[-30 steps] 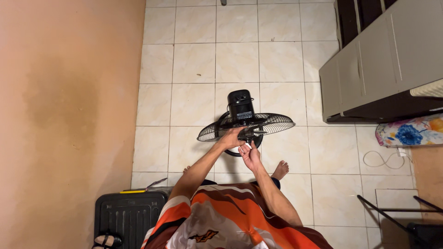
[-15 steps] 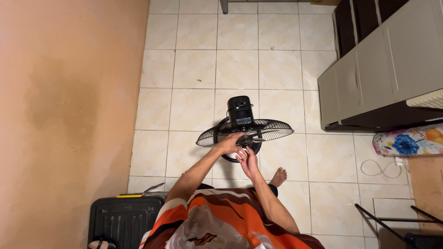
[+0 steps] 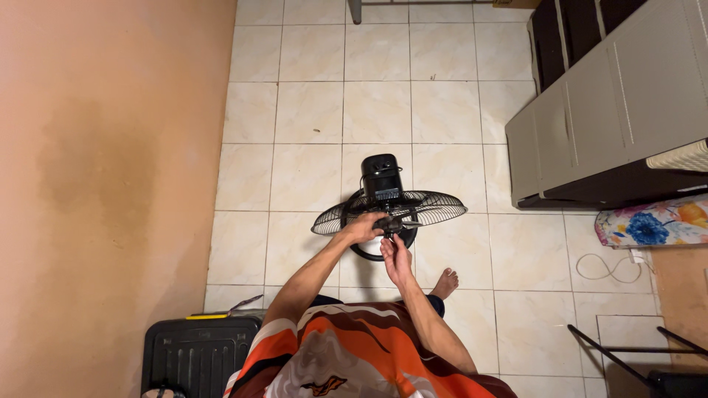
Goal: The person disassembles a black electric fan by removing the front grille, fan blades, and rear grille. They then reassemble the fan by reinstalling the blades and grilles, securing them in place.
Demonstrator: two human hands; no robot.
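A black fan stands on the tiled floor in front of me, its motor housing at the top and its wire rear grille spread out flat below it. My left hand grips the hub at the grille's centre. My right hand is just beneath, fingers pinched at a small part on the fan's shaft. The fan's round base shows under my hands. My bare foot rests on the tiles to the right.
An orange wall runs along the left. A black ribbed case lies at bottom left with a yellow-handled tool by it. Grey cabinets stand at right, above a floral cushion and a white cable.
My view has shifted slightly. My hands stay at the fan's hub, the right hand a little lower and its fingers turned on the shaft.
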